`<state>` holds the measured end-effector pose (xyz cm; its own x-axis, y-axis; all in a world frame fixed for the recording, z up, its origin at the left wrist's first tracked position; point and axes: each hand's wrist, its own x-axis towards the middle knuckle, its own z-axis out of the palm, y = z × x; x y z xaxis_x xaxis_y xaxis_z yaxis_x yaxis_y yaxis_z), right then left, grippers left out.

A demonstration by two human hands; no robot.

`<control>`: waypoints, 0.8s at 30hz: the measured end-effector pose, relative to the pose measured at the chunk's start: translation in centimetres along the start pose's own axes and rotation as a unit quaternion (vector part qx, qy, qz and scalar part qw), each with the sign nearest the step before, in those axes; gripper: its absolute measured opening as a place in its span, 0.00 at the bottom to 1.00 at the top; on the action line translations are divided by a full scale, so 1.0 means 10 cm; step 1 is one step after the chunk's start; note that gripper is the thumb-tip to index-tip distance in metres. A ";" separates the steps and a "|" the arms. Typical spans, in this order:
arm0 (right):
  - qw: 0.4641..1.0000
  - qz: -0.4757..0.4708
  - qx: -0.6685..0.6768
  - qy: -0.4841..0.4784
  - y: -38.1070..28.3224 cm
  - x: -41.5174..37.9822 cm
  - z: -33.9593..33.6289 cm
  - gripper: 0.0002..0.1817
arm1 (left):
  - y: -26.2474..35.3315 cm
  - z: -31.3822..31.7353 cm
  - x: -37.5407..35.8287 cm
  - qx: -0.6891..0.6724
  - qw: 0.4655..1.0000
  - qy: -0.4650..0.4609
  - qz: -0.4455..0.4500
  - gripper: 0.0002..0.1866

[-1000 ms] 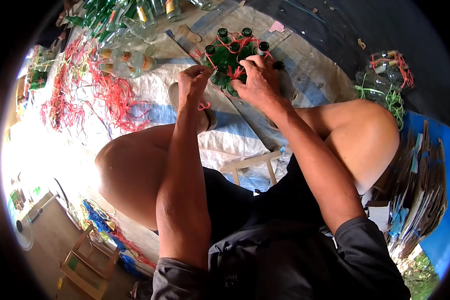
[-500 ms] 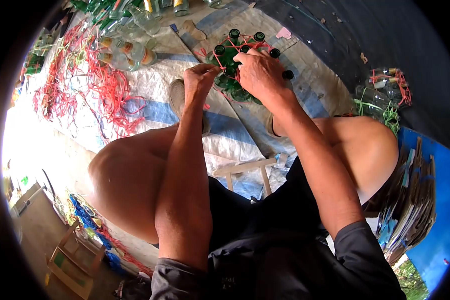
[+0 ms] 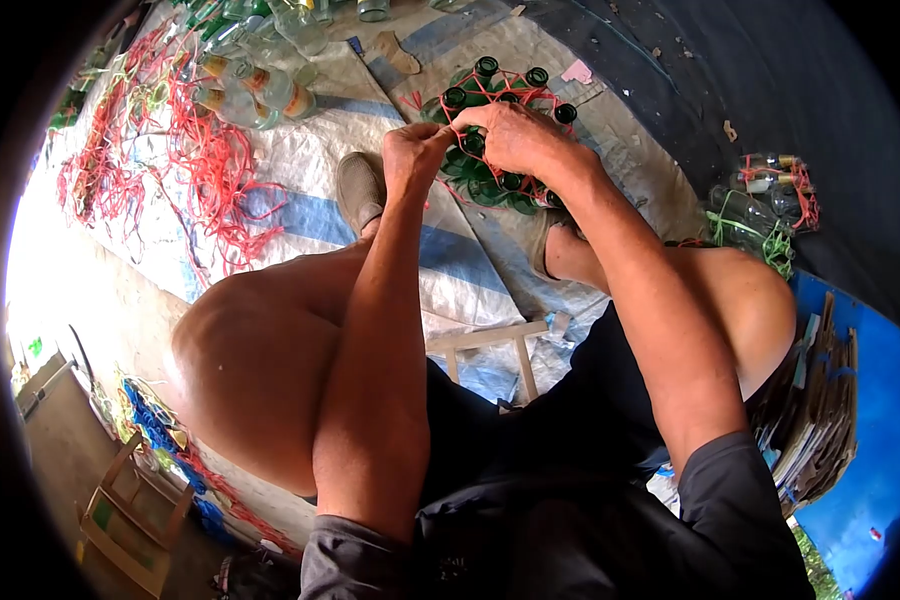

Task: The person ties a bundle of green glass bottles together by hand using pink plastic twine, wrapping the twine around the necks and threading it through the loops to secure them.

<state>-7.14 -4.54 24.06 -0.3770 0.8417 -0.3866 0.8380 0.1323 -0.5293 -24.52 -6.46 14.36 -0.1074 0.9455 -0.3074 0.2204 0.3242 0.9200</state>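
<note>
A cluster of green glass bottles [image 3: 490,180] stands upright on the woven mat, laced together at the necks with red string [image 3: 515,88]. My left hand [image 3: 413,155] is closed on a strand of that red string at the cluster's near left side. My right hand [image 3: 518,135] rests over the bottle tops, its fingers pinching the same string close to the left hand. Both hands nearly touch. Several bottle necks are hidden under my right hand.
A tangle of loose red string [image 3: 195,165] lies on the white and blue mat [image 3: 300,190] to the left. Loose clear bottles [image 3: 260,90] lie at the top left. Another tied bottle bundle [image 3: 765,210] sits right. Stacked cardboard [image 3: 820,410] is at the right edge.
My hands have drawn closer together over the bottle cluster, and the right hand has shifted toward the left side of the necks. The view has tilted slightly.
</note>
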 end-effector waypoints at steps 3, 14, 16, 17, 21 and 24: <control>0.999 -0.045 0.019 -0.011 0.09 0.10 0.02 0.32 | -0.02 0.03 -0.01 0.005 1.000 0.024 -0.007 0.19; 0.987 -0.138 -0.077 0.033 0.11 0.10 -0.05 0.16 | 0.01 0.10 0.03 -0.037 0.999 0.002 0.015 0.14; 0.985 -0.154 -0.067 0.051 0.13 0.10 -0.03 0.14 | 0.05 0.11 0.02 -0.064 0.998 -0.010 0.011 0.13; 0.986 -0.140 -0.081 0.051 0.14 0.11 -0.03 0.13 | 0.06 0.11 0.02 -0.075 0.997 -0.016 0.006 0.13; 0.986 -0.106 -0.113 0.058 0.08 0.06 -0.05 0.11 | 0.08 0.08 0.03 -0.064 0.998 -0.028 0.006 0.12; 0.985 -0.108 -0.118 0.068 0.07 0.02 -0.07 0.09 | 0.09 0.08 0.01 -0.055 0.998 -0.034 0.003 0.13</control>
<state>-6.35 -3.95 24.10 -0.5130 0.8411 -0.1715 0.8188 0.4194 -0.3921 -23.61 -6.05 14.94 -0.0405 0.9484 -0.3145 0.1116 0.3171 0.9418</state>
